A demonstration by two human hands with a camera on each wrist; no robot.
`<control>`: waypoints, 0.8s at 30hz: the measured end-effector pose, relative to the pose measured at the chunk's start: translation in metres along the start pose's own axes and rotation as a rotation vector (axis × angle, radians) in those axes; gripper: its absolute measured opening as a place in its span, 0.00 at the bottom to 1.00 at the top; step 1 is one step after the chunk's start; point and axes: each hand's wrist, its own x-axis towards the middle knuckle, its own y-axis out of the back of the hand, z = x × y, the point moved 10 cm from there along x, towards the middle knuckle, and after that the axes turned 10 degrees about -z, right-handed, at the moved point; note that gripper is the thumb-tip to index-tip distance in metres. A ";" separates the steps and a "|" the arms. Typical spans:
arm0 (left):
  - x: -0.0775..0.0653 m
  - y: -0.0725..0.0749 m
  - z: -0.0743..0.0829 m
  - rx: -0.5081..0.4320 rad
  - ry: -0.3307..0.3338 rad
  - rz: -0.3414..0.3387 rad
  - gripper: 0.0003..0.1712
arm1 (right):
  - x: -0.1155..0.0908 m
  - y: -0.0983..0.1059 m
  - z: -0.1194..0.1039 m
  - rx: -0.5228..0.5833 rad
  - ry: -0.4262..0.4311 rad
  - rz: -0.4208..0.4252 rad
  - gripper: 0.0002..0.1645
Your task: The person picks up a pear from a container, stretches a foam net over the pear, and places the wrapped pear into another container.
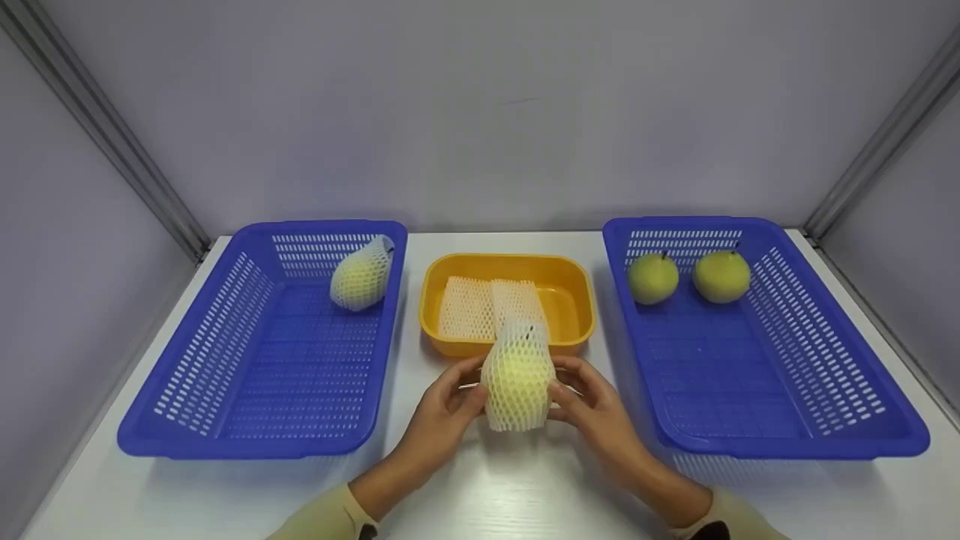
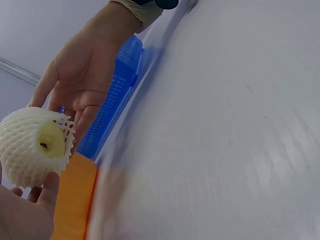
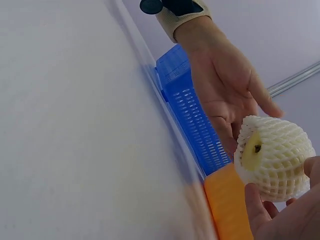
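Blue plastic first: the left basket (image 1: 300,375) has one wrapped pear (image 1: 361,276) lying in its far right corner, leaning toward the side wall, white foam mesh around it and a loose bit of mesh at the stem end. Next over, a pale sleeve (image 1: 326,517) leads up to the left hand (image 1: 442,412), which is curved around the left side of the middle pear (image 1: 517,386), thumb on the near side and the other fingers round behind, spread only as wide as the fruit. That pear is up off the white table (image 1: 517,491), pretty much dead centre, stem end up inside its foam sleeve. Both wrist views show the mesh leaving its bottom end bare, dark spot and all. Just behind is a yellow tub (image 1: 566,307) with two flat nets in it, the left net (image 1: 466,309) and the right net (image 1: 517,300) side by side; the pear's top covers part of the near rim. Right hand (image 1: 600,412) mirrors the left, thumb in front, fingers behind, holding the same pear. Last up, the right basket (image 1: 727,390), also blue, with two bare pears (image 1: 652,278) near its far end, slightly apart, stems up.
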 end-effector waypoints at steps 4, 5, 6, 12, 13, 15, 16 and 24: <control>-0.001 -0.003 -0.002 -0.020 0.013 -0.001 0.39 | -0.001 -0.005 -0.002 -0.004 0.012 -0.028 0.27; -0.001 -0.004 -0.002 -0.023 0.015 -0.007 0.40 | -0.001 -0.007 -0.002 -0.007 0.011 -0.041 0.28; 0.000 -0.006 -0.003 -0.027 0.018 -0.016 0.41 | -0.001 -0.009 -0.002 -0.009 0.007 -0.057 0.29; 0.000 -0.012 -0.004 -0.036 0.017 -0.063 0.42 | 0.000 -0.015 0.001 -0.034 -0.035 -0.082 0.31; 0.000 -0.011 -0.004 -0.036 0.014 -0.061 0.41 | 0.001 -0.014 0.002 -0.039 -0.040 -0.072 0.31; 0.000 -0.009 -0.003 -0.029 0.006 -0.047 0.40 | 0.001 -0.012 0.002 -0.037 -0.042 -0.049 0.32; 0.000 -0.007 -0.002 -0.024 0.001 -0.037 0.40 | 0.001 -0.011 0.002 -0.031 -0.041 -0.035 0.32; -0.001 -0.001 0.002 -0.018 -0.029 0.024 0.34 | 0.000 -0.009 0.000 0.012 -0.001 -0.030 0.29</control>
